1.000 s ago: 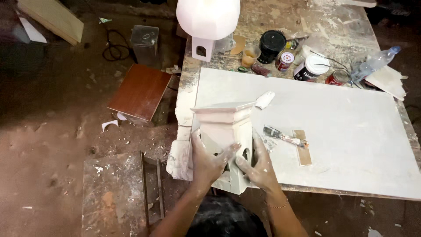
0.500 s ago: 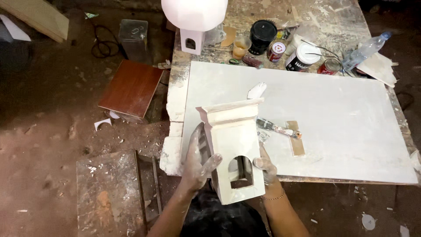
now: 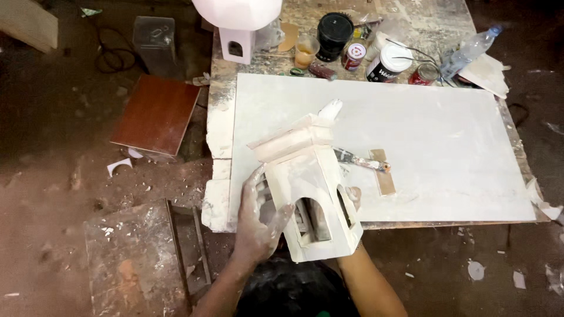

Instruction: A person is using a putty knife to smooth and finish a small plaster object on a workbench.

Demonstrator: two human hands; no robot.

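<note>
1. At far left we see a dusty grey slab (image 3: 126,258) on the dirt floor, and above it a reddish-brown board (image 3: 157,114) lying flat, with a clear box (image 3: 154,38) beyond it.
2. Our left hand (image 3: 258,220), caked in white, presses its palm and fingers against the left wall of the small white model house (image 3: 311,188); its grip is clenched on that wall.
3. The model house is tilted toward us over the near edge of the surface (image 3: 218,88), its roof pointing away and its arched openings facing up.
4. Our right hand (image 3: 353,196) is mostly hidden behind the house's right wall; only fingertips show, touching it, so we cannot tell how firmly its grip closes.
5. Just right of the roof, a putty knife (image 3: 358,159) lies on the big white sheet (image 3: 435,147), its tip by a thin wooden strip (image 3: 383,171).
6. Along the far edge stand a black jar (image 3: 335,35), a white-lidded tin (image 3: 389,61) and, farthest right, a plastic bottle (image 3: 470,51) lying down.
</note>
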